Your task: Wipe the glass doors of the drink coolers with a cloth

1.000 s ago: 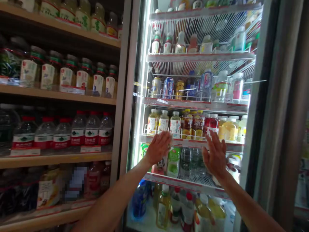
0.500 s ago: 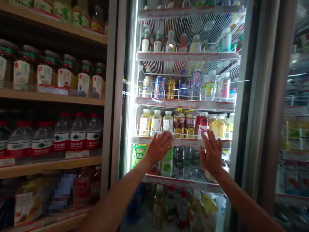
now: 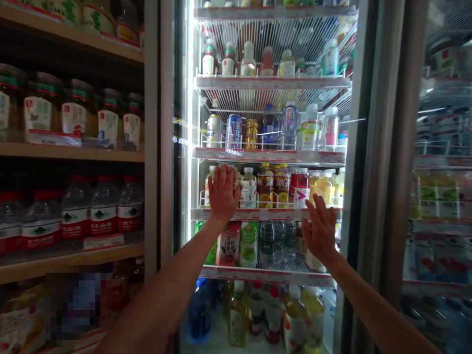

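Left hand (image 3: 224, 194) lies flat, apparently to pin a pale cloth (image 3: 236, 180) against the glass fridge door (image 3: 271, 156); right hand (image 3: 320, 228), well apart, fingers spread, perhaps braces there.

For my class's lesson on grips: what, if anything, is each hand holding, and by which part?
The left hand covers what looks like a crumpled pale cloth with its fingers; any grip is hidden. The right hand holds nothing visible.

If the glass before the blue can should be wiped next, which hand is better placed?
The left hand, probably: it seems to have a pale cloth under it, and in this view it is just below the blue can. The right hand is lower and farther right, with no cloth visible.
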